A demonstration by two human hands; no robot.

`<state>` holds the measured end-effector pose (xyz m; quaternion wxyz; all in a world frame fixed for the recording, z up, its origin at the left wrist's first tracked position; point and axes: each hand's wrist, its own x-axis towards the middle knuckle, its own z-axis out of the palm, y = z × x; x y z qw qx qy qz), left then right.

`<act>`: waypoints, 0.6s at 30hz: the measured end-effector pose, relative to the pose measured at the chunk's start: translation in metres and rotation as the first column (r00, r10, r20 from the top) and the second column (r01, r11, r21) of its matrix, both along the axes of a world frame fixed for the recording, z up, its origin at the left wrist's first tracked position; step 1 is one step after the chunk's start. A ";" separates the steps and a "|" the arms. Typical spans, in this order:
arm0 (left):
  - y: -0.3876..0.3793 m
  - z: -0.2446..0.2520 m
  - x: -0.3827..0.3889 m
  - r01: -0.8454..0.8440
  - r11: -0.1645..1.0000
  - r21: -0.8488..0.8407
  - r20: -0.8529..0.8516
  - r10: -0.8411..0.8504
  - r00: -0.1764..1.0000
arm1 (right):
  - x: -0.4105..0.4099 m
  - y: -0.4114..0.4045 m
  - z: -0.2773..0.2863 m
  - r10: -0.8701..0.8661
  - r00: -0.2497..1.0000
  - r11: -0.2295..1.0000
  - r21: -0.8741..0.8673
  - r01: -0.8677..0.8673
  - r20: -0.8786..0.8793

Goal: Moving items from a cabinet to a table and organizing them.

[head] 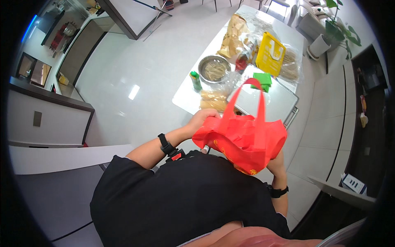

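A red non-woven tote bag (240,132) hangs in front of my chest, its two loop handles standing up and yellow printing on its lower side. My left hand (204,118) grips the bag's left upper edge with curled fingers. Behind the bag's lower right side, my right hand (275,162) is mostly hidden; only the part near the wrist shows, so its grip cannot be made out. Just beyond the bag, yellowish plastic-wrapped packs (213,100) lie on the white table (185,95), and a pale flat case or board with a metal handle (274,103) sits to their right.
The table also holds a steel bowl (214,69) with food in it, a green-capped shaker bottle (195,81), a green cloth (262,81), a yellow bag (271,54) and a brown paper bag (235,35). A cabinet (327,105) stands on the right, and a potted plant (319,44) at the back right.
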<state>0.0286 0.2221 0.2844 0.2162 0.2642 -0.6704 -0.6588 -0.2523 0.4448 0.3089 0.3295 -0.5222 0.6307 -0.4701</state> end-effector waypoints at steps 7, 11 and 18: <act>-0.034 0.022 0.106 -0.284 0.948 0.145 -0.025 0.290 0.957 | 0.054 -0.120 -0.003 0.311 0.951 0.950 -0.041 -0.310 0.005; -0.027 0.055 0.170 -0.510 0.860 0.006 0.038 0.509 0.860 | 0.090 -0.186 -0.014 0.518 0.855 0.854 -0.073 -0.515 0.035; -0.035 0.067 0.302 -0.845 0.508 -0.166 -0.111 0.842 0.528 | 0.200 -0.289 0.005 0.654 0.755 0.757 -0.042 -0.652 0.059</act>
